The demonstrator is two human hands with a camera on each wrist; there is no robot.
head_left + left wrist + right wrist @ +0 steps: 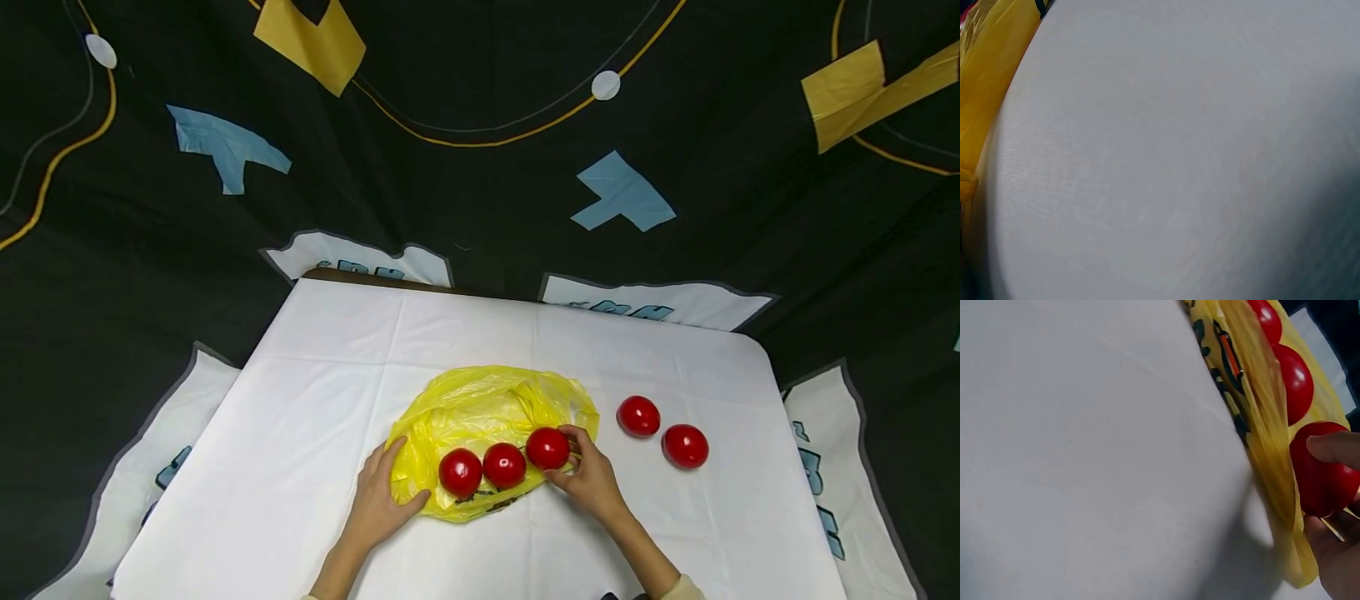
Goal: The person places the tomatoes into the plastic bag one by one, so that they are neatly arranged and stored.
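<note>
A yellow plastic bag (480,400) lies spread on the table with its mouth wide. Three glossy, round, tomato-like red fruits are at its near side: the left one (461,472), the middle one (504,465) and the right one (547,448). My right hand (592,479) grips that right fruit between thumb and fingers, also seen in the right wrist view as a red fruit (1322,478) beside the bag's rim. My left hand (381,496) holds the bag's left edge, fingers and thumb apart; some fingertips are hidden.
Two more red fruits, one nearer the bag (638,416) and one farther right (685,446), lie on the white-covered table (300,467). Behind it hangs a dark cloth (465,200) with tape pieces. Mostly white tablecloth (1166,150) fills the left wrist view.
</note>
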